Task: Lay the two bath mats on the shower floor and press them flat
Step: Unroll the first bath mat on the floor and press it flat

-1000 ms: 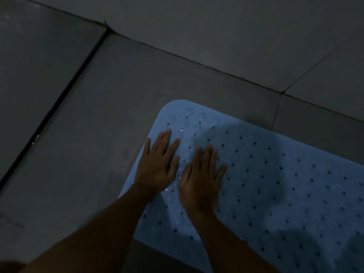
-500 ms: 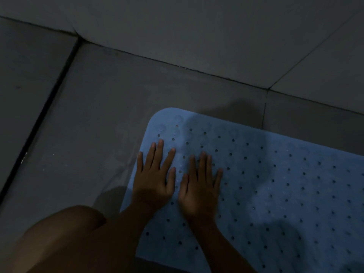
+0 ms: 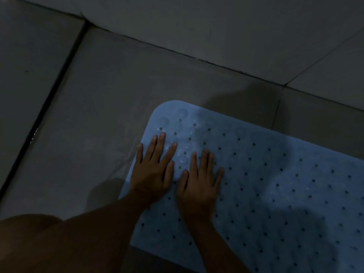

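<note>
A knee [image 3: 29, 233] crept in at lower left, otherwise nothing's budged. The left hand [image 3: 152, 174] and right hand [image 3: 199, 184] lie flat, fingers straight, gripping nothing, on the pale blue holey rubber bath mat [image 3: 275, 184] on the grey tiled floor [image 3: 88, 125].

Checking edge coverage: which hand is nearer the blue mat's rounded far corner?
Left. The left hand presses flat just below the rounded corner, at the edge of the bath mat; the right hand lies beside it, further inward.

Bare left hand [image 3: 152, 174], bare right hand [image 3: 199, 187], bare forearms [image 3: 213, 243].
</note>
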Demonstrator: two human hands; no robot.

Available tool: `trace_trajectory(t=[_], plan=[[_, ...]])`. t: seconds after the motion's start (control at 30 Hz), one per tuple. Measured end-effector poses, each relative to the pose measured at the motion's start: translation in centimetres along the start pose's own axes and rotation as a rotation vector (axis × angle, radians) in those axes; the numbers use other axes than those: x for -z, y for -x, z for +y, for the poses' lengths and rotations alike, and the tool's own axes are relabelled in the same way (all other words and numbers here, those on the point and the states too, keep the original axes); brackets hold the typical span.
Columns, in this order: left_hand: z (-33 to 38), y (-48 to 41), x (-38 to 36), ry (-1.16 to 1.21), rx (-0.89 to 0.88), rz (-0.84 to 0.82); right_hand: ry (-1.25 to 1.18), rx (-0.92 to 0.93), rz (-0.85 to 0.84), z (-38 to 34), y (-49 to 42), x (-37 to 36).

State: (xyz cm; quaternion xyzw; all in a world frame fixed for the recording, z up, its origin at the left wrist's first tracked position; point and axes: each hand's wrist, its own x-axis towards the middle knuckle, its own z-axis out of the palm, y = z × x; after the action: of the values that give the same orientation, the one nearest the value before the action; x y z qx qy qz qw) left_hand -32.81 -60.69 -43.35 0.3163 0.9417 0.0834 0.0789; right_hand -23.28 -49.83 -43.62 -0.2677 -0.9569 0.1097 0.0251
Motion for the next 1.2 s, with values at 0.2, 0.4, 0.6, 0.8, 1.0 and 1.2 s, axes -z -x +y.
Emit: trace_trajectory(t=[0.2,0.4,0.6,0.8,1.0,1.2], plan=[[0.2,0.0,0.1,0.007,0.03,0.025,-0.026,-0.057,-0.058,-0.3,-0.4,0.2],[0.1,0.1,0.0,0.045,0.037,0.064,0.02,-0.048,-0.088,-0.3,-0.4,0.1],[0.4,0.3,0.0,0.086,0.05,0.086,0.006,-0.038,-0.051,0.0,-0.1,-0.3],[0.3,0.5,-0.2,0.097,0.022,0.099,-0.037,-0.037,0.038,0.0,-0.1,-0.5],[-0.2,0.6,-0.3,0.133,-0.004,0.061,-0.201,-0.072,0.063,0.1,-0.2,-0.2],[-0.5,0.9,1.2,0.234,-0.029,-0.107,-0.693,-0.209,0.042,1.0,1.3,3.5]])
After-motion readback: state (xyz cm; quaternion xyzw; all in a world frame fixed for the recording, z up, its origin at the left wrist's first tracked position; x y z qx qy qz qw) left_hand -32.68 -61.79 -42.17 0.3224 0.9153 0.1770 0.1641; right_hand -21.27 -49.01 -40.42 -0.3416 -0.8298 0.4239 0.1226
